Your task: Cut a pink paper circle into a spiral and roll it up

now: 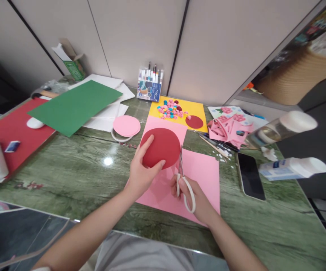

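My left hand (141,171) pinches the lower left edge of a dark red paper circle (163,145) and holds it above pink sheets (199,171). My right hand (195,195) grips white-handled scissors (184,177), whose blades point up at the circle's right edge. Both hands work over the middle of a green marble table (75,177).
A pink paper circle (126,125) lies on a ring at the left. A green sheet (75,105), white sheets and a red mat (13,131) lie far left. A yellow sheet (179,109) bears small paper bits. Markers (150,82), pink scraps (229,130), a phone (250,175) and glue bottles (293,167) sit at the right.
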`<state>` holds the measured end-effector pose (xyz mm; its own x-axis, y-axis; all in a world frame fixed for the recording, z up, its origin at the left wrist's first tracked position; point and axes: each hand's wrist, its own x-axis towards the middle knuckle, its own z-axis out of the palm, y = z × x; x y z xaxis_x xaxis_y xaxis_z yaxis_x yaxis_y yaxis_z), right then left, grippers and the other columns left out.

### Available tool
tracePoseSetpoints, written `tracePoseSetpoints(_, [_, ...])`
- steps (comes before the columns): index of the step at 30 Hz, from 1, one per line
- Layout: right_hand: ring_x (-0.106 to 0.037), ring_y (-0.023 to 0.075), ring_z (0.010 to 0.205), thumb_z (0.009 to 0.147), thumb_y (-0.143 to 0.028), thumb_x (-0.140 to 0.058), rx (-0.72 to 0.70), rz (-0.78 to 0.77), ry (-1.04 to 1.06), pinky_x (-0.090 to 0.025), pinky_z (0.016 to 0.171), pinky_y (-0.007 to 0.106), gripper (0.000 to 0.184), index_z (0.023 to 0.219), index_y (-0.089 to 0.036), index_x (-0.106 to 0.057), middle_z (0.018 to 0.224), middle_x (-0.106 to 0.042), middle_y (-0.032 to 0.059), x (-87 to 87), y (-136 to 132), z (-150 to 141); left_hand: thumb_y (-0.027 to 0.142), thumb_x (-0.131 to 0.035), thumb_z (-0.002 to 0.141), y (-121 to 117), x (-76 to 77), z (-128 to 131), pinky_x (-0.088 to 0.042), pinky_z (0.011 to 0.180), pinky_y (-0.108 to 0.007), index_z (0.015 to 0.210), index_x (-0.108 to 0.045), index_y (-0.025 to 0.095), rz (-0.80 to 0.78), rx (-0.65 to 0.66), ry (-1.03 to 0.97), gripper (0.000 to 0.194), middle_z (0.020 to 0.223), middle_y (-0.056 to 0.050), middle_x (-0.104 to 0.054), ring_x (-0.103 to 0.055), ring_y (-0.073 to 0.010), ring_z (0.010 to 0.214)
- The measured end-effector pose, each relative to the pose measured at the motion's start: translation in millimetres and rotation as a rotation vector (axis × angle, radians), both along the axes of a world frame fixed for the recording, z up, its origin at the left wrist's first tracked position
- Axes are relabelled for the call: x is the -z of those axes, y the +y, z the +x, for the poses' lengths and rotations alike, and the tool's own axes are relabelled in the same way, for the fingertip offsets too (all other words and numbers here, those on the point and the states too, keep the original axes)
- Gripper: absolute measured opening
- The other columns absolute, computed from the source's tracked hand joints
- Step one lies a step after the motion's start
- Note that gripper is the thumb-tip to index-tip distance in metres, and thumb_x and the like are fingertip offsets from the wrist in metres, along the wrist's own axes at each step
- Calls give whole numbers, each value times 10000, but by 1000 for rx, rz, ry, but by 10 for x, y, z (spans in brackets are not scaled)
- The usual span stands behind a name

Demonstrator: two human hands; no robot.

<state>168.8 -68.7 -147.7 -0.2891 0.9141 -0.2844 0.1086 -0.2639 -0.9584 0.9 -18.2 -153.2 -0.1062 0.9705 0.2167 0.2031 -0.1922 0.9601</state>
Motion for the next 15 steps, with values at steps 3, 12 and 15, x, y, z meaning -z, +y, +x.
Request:
tracePoseSetpoints(3, [-462, 135, 606, 907, -558, -381, 10, -7, -12, -364, 587, 277, 442, 823, -157, -547, 657, -518, 10, -8, -7, -11, 254, -692, 722, -3, -11, 4, -348, 1086, -432, 1354, -436, 311, -9, -3, -5, 685, 1418, -49, -435, -391, -272, 1314])
tracePoseSetpoints(12, [-470, 130, 611, 922, -539, -367, 28, -17, -12, -370, 576, 267, 426, 787, -163, -515, 664, -522, 10, 33, -33, -41, 260, -687, 727, -22, -40, 15, -368, 1078, -424, 1352, -440, 309, -22, -19, 35, 674, 1414, -45, -445, -406, -277, 1306])
tracePoseSetpoints(15, [-470, 128, 609, 929, -528, -359, 33, -14, -27, -370, 574, 264, 430, 777, -159, -519, 660, -523, 10, 33, -41, -49, 262, -685, 730, -20, -34, 12, -382, 1069, -420, 1356, -434, 308, -7, -25, 64, 676, 1415, -47, -447, -412, -271, 1304])
